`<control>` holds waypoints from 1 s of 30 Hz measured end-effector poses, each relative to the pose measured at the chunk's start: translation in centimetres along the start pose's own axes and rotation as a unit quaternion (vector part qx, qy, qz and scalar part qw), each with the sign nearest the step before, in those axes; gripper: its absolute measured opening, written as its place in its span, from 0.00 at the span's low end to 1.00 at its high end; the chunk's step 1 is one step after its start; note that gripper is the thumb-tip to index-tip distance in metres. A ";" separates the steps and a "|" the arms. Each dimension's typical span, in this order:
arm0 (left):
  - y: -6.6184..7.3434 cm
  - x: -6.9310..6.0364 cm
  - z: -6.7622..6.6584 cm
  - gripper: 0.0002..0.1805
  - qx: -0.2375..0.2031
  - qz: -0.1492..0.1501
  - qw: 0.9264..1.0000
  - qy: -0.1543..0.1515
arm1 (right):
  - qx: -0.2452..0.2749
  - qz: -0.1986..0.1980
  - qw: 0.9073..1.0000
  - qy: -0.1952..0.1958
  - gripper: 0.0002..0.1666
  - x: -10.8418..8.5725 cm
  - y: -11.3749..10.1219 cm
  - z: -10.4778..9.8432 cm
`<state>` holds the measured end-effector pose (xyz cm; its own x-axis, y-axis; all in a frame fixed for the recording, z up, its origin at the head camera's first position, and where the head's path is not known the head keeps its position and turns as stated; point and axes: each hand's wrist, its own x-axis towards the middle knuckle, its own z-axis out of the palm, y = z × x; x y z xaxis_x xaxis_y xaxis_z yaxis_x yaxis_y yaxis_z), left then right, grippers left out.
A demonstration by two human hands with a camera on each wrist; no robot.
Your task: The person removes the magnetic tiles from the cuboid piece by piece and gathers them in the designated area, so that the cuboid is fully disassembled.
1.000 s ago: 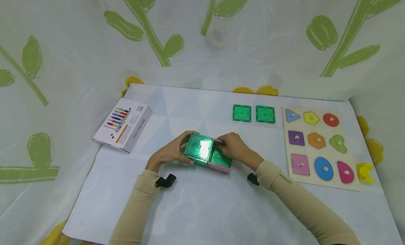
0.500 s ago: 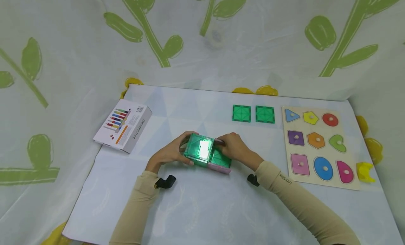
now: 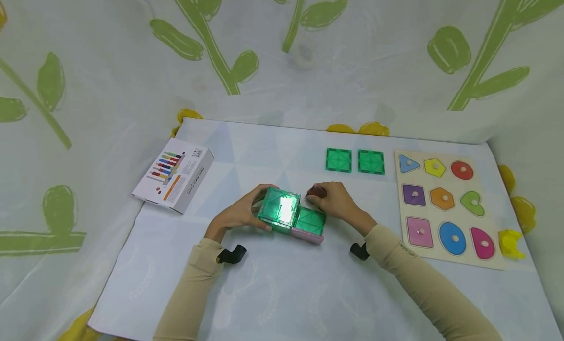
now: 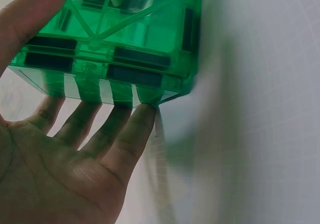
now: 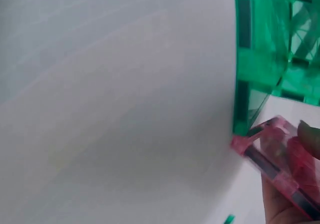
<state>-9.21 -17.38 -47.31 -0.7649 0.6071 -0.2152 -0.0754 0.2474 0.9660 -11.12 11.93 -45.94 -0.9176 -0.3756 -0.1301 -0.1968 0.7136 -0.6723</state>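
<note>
Near the middle of the table is a structure of see-through magnetic tiles: a green cube (image 3: 276, 208) with a lower green section (image 3: 310, 220) joined at its right, a pink tile (image 3: 307, 235) along the front of that section. My left hand (image 3: 238, 213) grips the cube from the left, thumb on the near side and fingers on the far side, as the left wrist view also shows. Between right thumb and fingers, my right hand (image 3: 337, 201) pinches a pink magnetic tile (image 5: 270, 161). One corner of it is at the green section's edge; whether they touch I cannot tell.
Two flat green magnetic tiles (image 3: 338, 160) lie behind. A shape puzzle board (image 3: 423, 232) is on the right, with a yellow piece (image 3: 511, 243) beside it. At the left lies a white box (image 3: 174, 174) with a bead-toy picture.
My right hand has drawn back slightly to the right with the pink tile, uncovering more of the lower green section. My left hand keeps its grip on the cube.
</note>
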 end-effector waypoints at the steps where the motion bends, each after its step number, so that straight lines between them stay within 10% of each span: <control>1: 0.0 0.0 0.0 0.57 0.000 -0.001 1.000 0.001 | 0.004 0.009 1.000 0.001 0.15 0.0 0.1 -0.1; 14: -0.2 -0.5 -0.3 0.57 0.001 0.000 1.000 0.011 | 0.040 0.130 0.991 0.020 0.27 0.6 1.2 -2.4; 19: -0.1 -0.5 -0.2 0.57 0.003 -0.002 1.000 0.016 | 0.140 0.177 0.974 -0.012 0.28 1.4 1.9 -3.5; 23: 0.1 -0.5 -0.1 0.57 0.002 -0.001 1.000 0.014 | 0.228 0.181 0.955 -0.052 0.28 2.0 2.2 -4.4; 30: -0.1 0.0 0.1 0.56 0.008 -0.002 1.000 0.006 | 0.210 0.195 0.956 -0.060 0.27 4.3 2.2 -4.7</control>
<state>-9.10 -17.35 -47.41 -0.7727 0.5963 -0.2177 -0.0693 0.2616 0.9627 -17.09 14.64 -44.58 -0.8414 -0.2129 -0.4966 0.3318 0.5218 -0.7859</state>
